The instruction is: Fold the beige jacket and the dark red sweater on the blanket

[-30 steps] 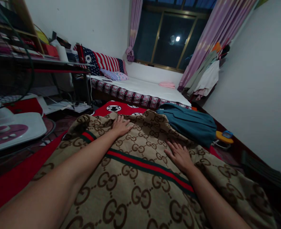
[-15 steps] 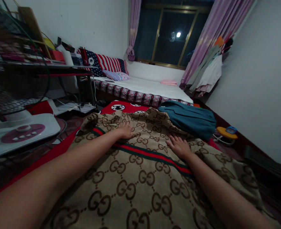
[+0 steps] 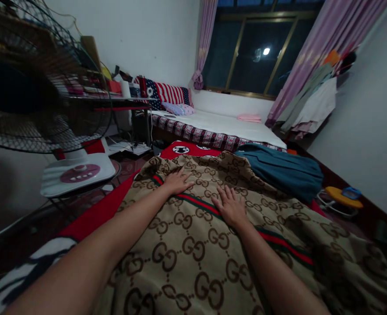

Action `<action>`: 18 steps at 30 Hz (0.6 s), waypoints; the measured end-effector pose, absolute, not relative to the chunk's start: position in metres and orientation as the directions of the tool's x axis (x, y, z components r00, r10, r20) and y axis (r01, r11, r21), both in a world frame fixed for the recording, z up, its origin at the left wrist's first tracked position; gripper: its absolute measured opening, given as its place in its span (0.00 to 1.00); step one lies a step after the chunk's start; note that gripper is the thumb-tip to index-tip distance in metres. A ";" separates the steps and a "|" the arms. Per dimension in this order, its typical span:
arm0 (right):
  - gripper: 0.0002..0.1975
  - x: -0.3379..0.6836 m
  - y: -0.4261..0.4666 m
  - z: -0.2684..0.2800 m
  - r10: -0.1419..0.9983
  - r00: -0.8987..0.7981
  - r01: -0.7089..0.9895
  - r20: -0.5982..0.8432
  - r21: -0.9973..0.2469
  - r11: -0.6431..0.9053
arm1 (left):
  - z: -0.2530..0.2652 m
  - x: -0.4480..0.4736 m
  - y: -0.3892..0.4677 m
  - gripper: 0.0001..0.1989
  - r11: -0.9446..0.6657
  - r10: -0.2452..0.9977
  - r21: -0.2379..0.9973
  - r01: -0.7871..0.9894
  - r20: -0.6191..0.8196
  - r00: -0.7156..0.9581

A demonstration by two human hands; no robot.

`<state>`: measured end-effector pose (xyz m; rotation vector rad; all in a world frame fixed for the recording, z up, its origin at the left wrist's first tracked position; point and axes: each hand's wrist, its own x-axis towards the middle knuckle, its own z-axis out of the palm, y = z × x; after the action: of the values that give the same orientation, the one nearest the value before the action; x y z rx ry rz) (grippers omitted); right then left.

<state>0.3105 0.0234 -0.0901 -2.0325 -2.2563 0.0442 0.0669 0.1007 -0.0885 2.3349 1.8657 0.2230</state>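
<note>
A large beige cloth with a brown double-G print is spread out in front of me. A green and red stripe crosses it. My left hand lies flat at the stripe, fingers stretched out toward the far edge. To its right, my right hand also rests palm down, fingers spread, covering part of the stripe. Neither hand grips the cloth. Small folds rise along its far edge. Under it, a red cover with black and white figures shows at the left and the far side.
A folded teal garment lies beyond the cloth at the right. At the left stands a fan beside a cluttered desk. A bed is under the window. A yellow stool stands at the right.
The view has turned left, bringing more of the fan into sight. Across the cloth my right hand has moved left, closer to my left hand, and both are now at the stripe.
</note>
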 end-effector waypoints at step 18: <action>0.20 0.321 0.025 -0.097 0.902 -0.170 0.939 0.397 -0.214 0.271 | -0.006 -0.066 0.056 0.27 0.134 0.939 0.310 0.941 0.263 -0.221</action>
<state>0.3213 0.0254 -0.0972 -1.6595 -2.1032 -0.1103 -0.0658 0.0557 -0.0064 1.9642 2.3696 0.6541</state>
